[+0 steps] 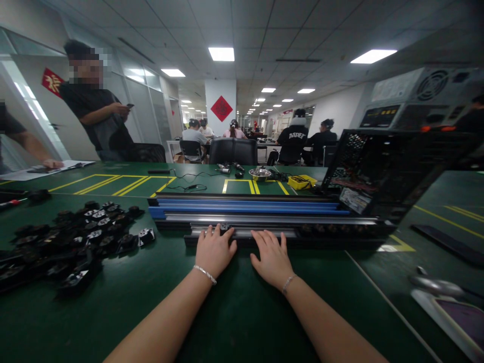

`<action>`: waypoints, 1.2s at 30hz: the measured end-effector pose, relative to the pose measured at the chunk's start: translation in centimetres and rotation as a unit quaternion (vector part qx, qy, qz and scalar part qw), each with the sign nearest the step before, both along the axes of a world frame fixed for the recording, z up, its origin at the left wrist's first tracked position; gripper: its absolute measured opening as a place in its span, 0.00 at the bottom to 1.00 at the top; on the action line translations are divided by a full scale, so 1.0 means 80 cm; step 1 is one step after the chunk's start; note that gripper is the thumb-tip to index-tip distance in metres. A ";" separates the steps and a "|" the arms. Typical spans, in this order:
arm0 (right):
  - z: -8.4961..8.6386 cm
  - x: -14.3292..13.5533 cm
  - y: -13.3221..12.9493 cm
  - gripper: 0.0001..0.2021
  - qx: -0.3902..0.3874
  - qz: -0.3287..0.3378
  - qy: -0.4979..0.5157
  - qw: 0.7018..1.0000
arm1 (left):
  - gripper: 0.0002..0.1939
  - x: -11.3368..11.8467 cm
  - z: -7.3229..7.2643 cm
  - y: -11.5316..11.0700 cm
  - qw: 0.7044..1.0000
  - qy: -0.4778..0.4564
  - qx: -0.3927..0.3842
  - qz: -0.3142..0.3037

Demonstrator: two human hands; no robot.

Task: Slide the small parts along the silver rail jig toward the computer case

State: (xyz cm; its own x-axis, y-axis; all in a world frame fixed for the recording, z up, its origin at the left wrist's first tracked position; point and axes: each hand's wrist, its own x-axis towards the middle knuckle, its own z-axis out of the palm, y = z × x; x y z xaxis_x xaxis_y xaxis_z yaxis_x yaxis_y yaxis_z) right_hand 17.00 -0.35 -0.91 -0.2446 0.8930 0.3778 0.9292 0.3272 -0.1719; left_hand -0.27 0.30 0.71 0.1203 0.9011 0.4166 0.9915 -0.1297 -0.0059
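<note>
A long black channel with a silver inner strip (280, 233) lies crosswise in front of me. My left hand (215, 251) rests on its left part, fingers stretched over the edge beside a small dark piece (224, 227) in the groove. My right hand (271, 256) lies on the channel's front edge with its fingers spread, and I see nothing held in it. Several small dark round parts (333, 229) sit in a row in the channel's right part. Behind it lie more long profiles, one of them blue (245, 206).
Several black parts with white labels (94, 234) are heaped at left. An open black computer case (389, 166) stands at right, near a computer mouse (434, 283) and a phone (454, 320). Further back are a metal bowl (259, 174) and a yellow tray (301, 182). People are beyond the table.
</note>
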 end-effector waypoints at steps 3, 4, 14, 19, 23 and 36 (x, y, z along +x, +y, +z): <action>-0.001 0.000 0.000 0.27 0.003 -0.002 0.000 1.000 | 0.21 -0.002 0.000 0.001 1.000 0.005 0.012 0.008; -0.001 0.001 0.000 0.27 0.004 -0.004 -0.001 1.000 | 0.21 -0.003 0.001 0.002 1.000 0.006 0.015 0.010; -0.005 0.005 0.004 0.27 0.008 -0.041 -0.009 0.999 | 0.23 -0.010 0.010 0.002 0.999 0.020 0.022 0.014; -0.005 0.005 0.005 0.27 0.005 -0.040 -0.006 0.999 | 0.23 -0.011 0.009 0.003 0.999 0.025 0.018 0.012; -0.005 0.005 0.005 0.26 0.006 -0.036 -0.003 0.999 | 0.22 -0.013 0.009 0.004 1.000 0.016 0.007 0.014; -0.005 0.006 0.006 0.26 0.008 -0.031 -0.001 0.999 | 0.20 -0.014 0.025 -0.001 0.998 0.007 -0.050 0.033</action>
State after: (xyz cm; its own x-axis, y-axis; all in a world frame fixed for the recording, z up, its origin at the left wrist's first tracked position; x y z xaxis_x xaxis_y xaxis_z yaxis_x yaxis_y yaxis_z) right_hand 17.48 0.09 -1.28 -0.1889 0.9005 0.3916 0.9482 0.2710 -0.1656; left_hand -1.43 0.24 2.72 0.0638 0.9441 0.3234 0.9979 -0.0642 -0.0094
